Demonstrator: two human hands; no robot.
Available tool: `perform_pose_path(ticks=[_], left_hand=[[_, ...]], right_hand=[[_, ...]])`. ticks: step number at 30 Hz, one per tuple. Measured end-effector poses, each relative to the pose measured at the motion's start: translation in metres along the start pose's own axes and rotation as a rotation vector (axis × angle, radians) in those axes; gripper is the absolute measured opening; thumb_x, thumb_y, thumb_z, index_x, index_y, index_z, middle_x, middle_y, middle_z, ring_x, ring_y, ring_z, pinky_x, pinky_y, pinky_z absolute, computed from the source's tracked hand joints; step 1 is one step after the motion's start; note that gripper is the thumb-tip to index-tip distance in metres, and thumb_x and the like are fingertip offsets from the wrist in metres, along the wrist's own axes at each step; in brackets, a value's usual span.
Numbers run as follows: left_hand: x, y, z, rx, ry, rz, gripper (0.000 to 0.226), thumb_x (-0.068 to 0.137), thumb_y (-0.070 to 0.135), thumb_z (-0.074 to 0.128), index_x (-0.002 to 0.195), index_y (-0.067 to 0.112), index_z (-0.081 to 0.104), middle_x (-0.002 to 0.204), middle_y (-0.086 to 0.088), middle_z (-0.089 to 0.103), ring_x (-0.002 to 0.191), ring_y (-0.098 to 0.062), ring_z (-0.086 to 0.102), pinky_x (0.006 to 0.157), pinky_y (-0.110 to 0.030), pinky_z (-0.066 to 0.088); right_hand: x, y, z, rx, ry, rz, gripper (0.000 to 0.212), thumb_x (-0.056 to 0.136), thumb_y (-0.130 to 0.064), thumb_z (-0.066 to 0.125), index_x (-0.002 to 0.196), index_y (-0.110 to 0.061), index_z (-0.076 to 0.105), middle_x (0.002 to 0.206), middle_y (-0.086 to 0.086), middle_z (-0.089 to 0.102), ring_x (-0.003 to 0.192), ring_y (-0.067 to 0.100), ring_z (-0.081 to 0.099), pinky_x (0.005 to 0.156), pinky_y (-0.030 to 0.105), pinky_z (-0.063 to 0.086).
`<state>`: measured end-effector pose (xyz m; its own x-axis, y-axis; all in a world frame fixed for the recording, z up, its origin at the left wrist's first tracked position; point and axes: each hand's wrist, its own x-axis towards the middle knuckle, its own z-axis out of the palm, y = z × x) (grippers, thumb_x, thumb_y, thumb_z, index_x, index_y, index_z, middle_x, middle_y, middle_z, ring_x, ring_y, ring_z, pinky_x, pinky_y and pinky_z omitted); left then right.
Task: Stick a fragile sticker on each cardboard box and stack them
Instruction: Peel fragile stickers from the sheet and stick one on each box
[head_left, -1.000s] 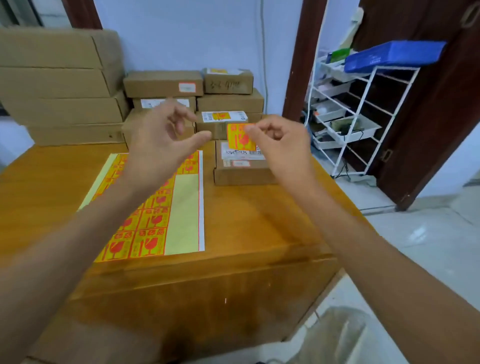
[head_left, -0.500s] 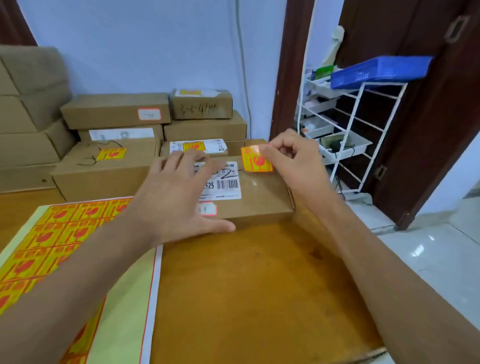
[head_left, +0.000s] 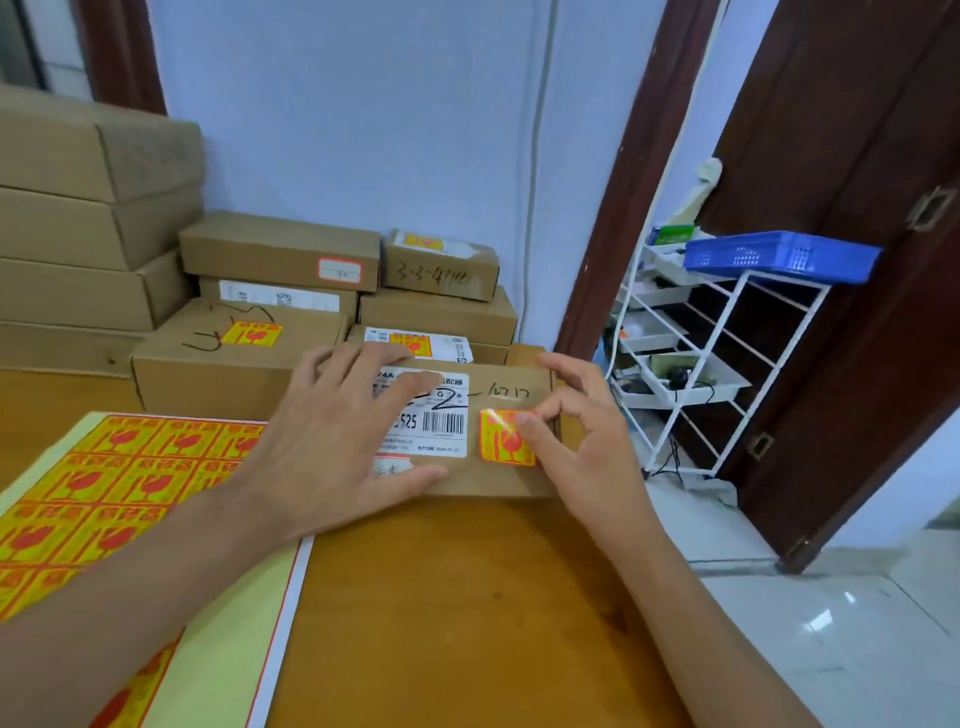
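A cardboard box (head_left: 498, 478) lies flat on the wooden counter (head_left: 467, 597) at centre frame, its long side across the view. A white shipping label (head_left: 441, 415) with barcode covers the middle of its top face; handwriting runs along the far edge toward 2 o'clock.

The left hand (head_left: 332, 441) rests palm down on the box, fingers (head_left: 410, 387) straight and spread over the label, thumb along the near edge. It presses; it grips nothing.

The right hand (head_left: 587, 447) is at the box's right end. Its thumb lies on the right edge of a fragile sticker (head_left: 506, 436), which sits flat on the box top just beside the label at 3 o'clock of it. The other fingers are loosely bent and raised over the box's far right corner; they hold nothing.

A sticker sheet (head_left: 104, 499) lies on the counter at 9 o'clock of the box, passing under the left forearm.

Further cardboard boxes are stacked at 12 o'clock against the wall; three of them show fragile stickers, including the large box (head_left: 218, 364) touching the worked box at 10 o'clock. Taller plain cartons (head_left: 93, 218) stand at 10 o'clock.

At 3 o'clock, off the counter, stands a white wire rack (head_left: 727, 374) carrying a blue tray (head_left: 779, 257).
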<state>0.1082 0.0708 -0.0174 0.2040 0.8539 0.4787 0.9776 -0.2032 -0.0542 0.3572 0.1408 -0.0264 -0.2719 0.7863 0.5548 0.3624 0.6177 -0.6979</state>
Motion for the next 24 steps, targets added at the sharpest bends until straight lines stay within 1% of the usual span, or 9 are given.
perform_pose_path(ticks=[3,8,13,15,17,20,22,24], left_hand=[[0.001,0.001,-0.002,0.015,-0.009,0.004,0.081,0.087,0.086,0.032,0.144,0.031,0.047,0.147,-0.004,0.045,0.134,-0.025,0.042,0.113,-0.05,0.029],[0.005,0.002,-0.005,0.077,-0.05,0.013,0.085,0.085,0.088,0.029,0.144,0.028,0.048,0.146,-0.008,0.046,0.134,-0.029,0.044,0.115,-0.052,0.029],[0.005,0.003,-0.006,0.062,-0.052,0.017,0.084,0.084,0.089,0.033,0.143,0.03,0.048,0.146,-0.007,0.046,0.134,-0.029,0.043,0.117,-0.053,0.027],[0.005,0.003,-0.006,0.057,-0.06,0.013,0.085,0.084,0.089,0.033,0.143,0.03,0.048,0.146,-0.007,0.046,0.135,-0.028,0.043,0.118,-0.054,0.026],[0.005,0.005,-0.007,0.061,-0.053,0.01,0.082,0.083,0.086,0.039,0.14,0.028,0.051,0.144,-0.006,0.047,0.135,-0.026,0.044,0.12,-0.057,0.022],[0.004,0.014,-0.007,0.047,-0.018,0.002,0.076,0.078,0.075,0.052,0.131,0.021,0.058,0.137,-0.008,0.05,0.132,-0.027,0.047,0.121,-0.06,0.018],[0.004,0.018,-0.005,0.041,-0.008,-0.014,0.072,0.08,0.07,0.051,0.13,0.018,0.058,0.137,-0.009,0.05,0.132,-0.027,0.046,0.121,-0.059,0.018],[0.004,0.02,-0.002,0.021,0.007,-0.037,0.064,0.089,0.066,0.043,0.129,0.019,0.056,0.137,-0.008,0.05,0.132,-0.026,0.045,0.121,-0.058,0.018]], right_hand=[[-0.001,-0.002,0.003,-0.007,0.026,-0.021,0.024,0.092,-0.023,0.077,0.072,-0.024,0.063,0.145,-0.017,0.05,0.141,0.006,0.044,0.117,0.043,0.037],[-0.002,-0.003,0.007,0.007,0.019,-0.012,0.026,0.093,-0.026,0.074,0.072,-0.029,0.06,0.145,-0.023,0.049,0.143,0.009,0.043,0.116,0.052,0.037],[-0.004,-0.005,0.009,0.067,0.068,-0.007,0.026,0.096,-0.02,0.072,0.072,-0.024,0.061,0.144,-0.02,0.053,0.14,0.009,0.047,0.115,0.045,0.039],[-0.003,-0.005,0.01,0.073,0.075,-0.009,0.025,0.096,-0.021,0.072,0.073,-0.023,0.061,0.144,-0.02,0.053,0.14,0.009,0.048,0.115,0.045,0.039],[-0.003,-0.005,0.012,0.071,0.076,-0.006,0.024,0.094,-0.028,0.072,0.073,-0.025,0.061,0.144,-0.023,0.052,0.141,0.009,0.047,0.115,0.047,0.039],[-0.004,-0.006,0.017,0.063,0.075,-0.002,0.023,0.091,-0.037,0.07,0.071,-0.028,0.063,0.144,-0.027,0.05,0.143,0.009,0.044,0.116,0.051,0.037],[-0.004,-0.006,0.019,0.072,0.073,-0.007,0.022,0.093,-0.034,0.071,0.072,-0.03,0.064,0.144,-0.027,0.051,0.143,0.009,0.043,0.116,0.051,0.037],[-0.004,-0.004,0.018,0.068,0.065,-0.016,0.024,0.095,-0.029,0.073,0.073,-0.031,0.064,0.144,-0.026,0.051,0.143,0.008,0.043,0.116,0.051,0.037]])
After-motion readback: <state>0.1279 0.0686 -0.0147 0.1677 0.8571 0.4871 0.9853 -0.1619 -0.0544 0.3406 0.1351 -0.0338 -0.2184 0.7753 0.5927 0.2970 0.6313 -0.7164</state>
